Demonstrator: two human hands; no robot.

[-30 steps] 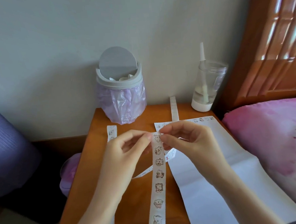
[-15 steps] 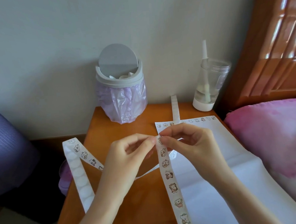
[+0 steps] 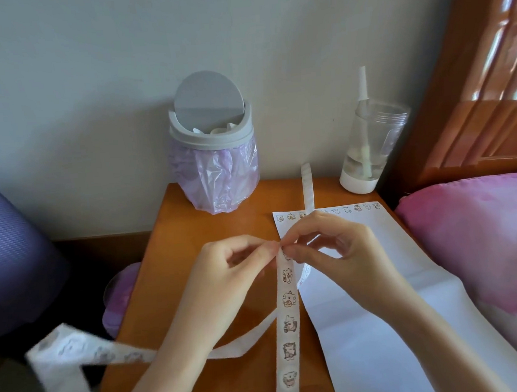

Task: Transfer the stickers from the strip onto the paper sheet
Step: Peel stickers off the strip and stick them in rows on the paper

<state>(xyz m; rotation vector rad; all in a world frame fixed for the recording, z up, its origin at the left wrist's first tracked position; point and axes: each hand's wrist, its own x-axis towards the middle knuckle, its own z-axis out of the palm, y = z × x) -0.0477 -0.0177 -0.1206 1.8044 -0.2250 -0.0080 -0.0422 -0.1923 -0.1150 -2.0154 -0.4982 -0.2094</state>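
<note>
Both hands meet just off the near-left corner of the paper sheet (image 3: 382, 325), above the wooden table (image 3: 194, 261). Left hand (image 3: 235, 277): thumb and forefinger pinch the top end of the strip (image 3: 289, 322). Right hand (image 3: 340, 251): fingertips closed narrow on the same end, over the topmost sticker (image 3: 286, 257), which is mostly hidden. Whether its edge has lifted I cannot tell. Change over the last second: the pinch point has hardly shifted against the sheet's left edge, but the strip, which slanted across that edge half a second ago, now hangs nearly straight down alongside it, printed side up. The spent backing tail (image 3: 78, 352), raised well left of the sheet half a second ago, now sits lower and is motion-blurred, so it is swinging. Reading: the strip has been re-settled, not fed along, and no sticker has come free in this interval. The sticker row (image 3: 347, 209) along the sheet's far edge looks unchanged, with the rest of the sheet bare. A loose strip piece (image 3: 307, 189) lies across the sheet's far edge. Judgement: the peel step is under way, with many stickers left on the strip. The swinging tail could tug the pinch.
</note>
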